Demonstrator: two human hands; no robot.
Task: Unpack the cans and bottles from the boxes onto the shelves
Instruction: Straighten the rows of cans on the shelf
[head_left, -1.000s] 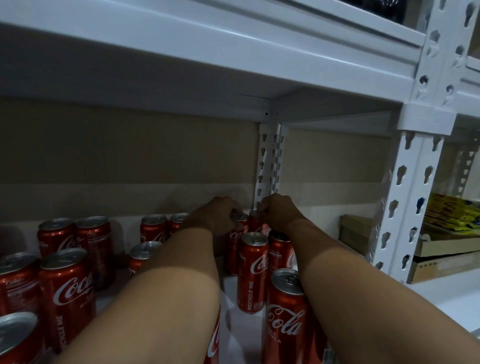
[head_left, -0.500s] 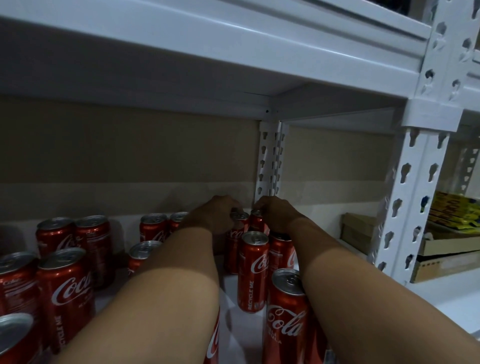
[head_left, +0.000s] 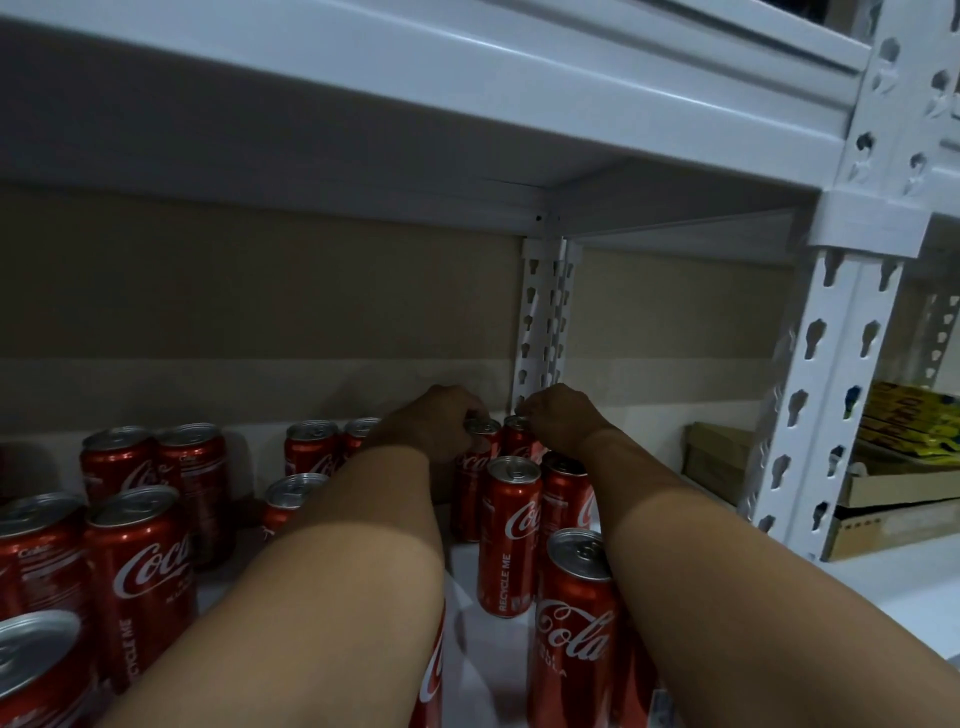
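Both hands hide the tops of the rear cans (head_left: 480, 457); their fingers cannot be seen. The nearest can (head_left: 36, 670) is cut off by the edge.

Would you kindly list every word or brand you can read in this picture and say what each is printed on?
"Coca-Cola" script, partly cut off: red cans, clearest on the left front can and the near right can.
"RECYCLE ME": running up the side of the middle can.
"RECYCLE ME", partly hidden: low on the left front can.
Small print on a back can: too blurred to read.
Yellow packs on the next shelf: print unreadable.
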